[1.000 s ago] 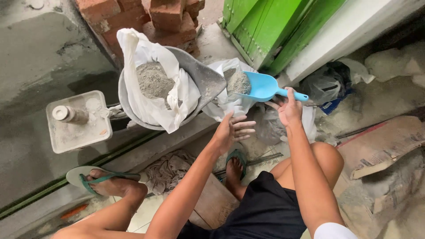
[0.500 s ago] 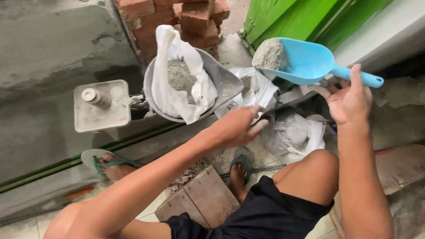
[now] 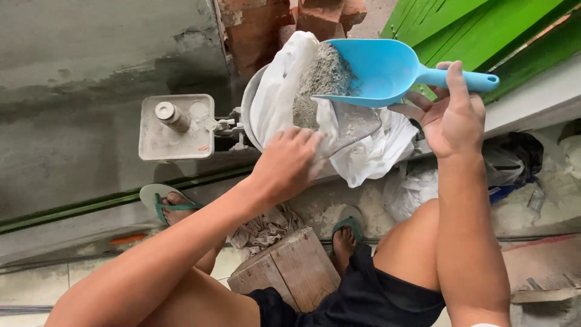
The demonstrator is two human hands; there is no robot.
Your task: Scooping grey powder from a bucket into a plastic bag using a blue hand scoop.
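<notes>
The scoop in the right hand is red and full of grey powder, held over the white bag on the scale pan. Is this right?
Not quite: the scoop is blue, not red. The head view shows it in the right hand, carrying grey powder over the white bag on the scale pan, as you said.

head cam | looks steeply down | close over hands, knees | single view

Blue scoop (image 3: 378,69) of grey powder (image 3: 324,75), white bag (image 3: 278,97) (green boards (image 3: 484,27) behind).
</notes>
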